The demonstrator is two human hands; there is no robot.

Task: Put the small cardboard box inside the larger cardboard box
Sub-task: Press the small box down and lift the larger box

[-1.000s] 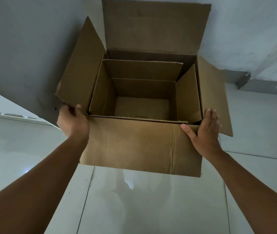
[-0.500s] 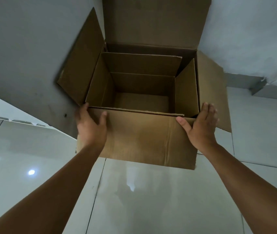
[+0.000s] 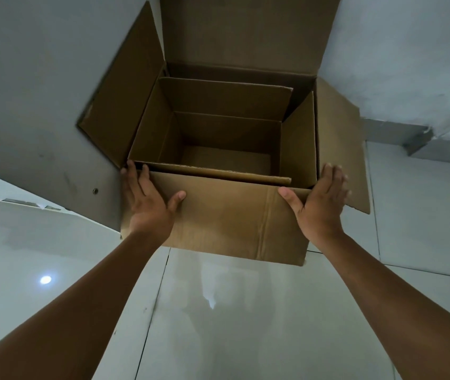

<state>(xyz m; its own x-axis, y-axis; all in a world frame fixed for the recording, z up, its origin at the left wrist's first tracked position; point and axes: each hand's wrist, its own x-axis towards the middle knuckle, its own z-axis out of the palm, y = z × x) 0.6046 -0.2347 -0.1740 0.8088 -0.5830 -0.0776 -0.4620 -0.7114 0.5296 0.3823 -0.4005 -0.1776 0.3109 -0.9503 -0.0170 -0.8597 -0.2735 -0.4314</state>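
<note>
Down on the pale tiled floor (image 3: pixel 232 325), the larger cardboard box (image 3: pixel 232 215) stands with its flaps splayed open, and the small cardboard box (image 3: pixel 218 127) already sits inside it, open top up, pushed toward the left wall with a gap on the right. Your left hand (image 3: pixel 147 204) lies flat against the near wall at the left corner, fingers spread, gripping nothing; your right hand (image 3: pixel 321 200) presses open-palmed against the right corner. If you shove unevenly, the outer carton could slide on the slick tile or its thin wall buckle, and the inner box's raised flaps may snag when you close up.
</note>
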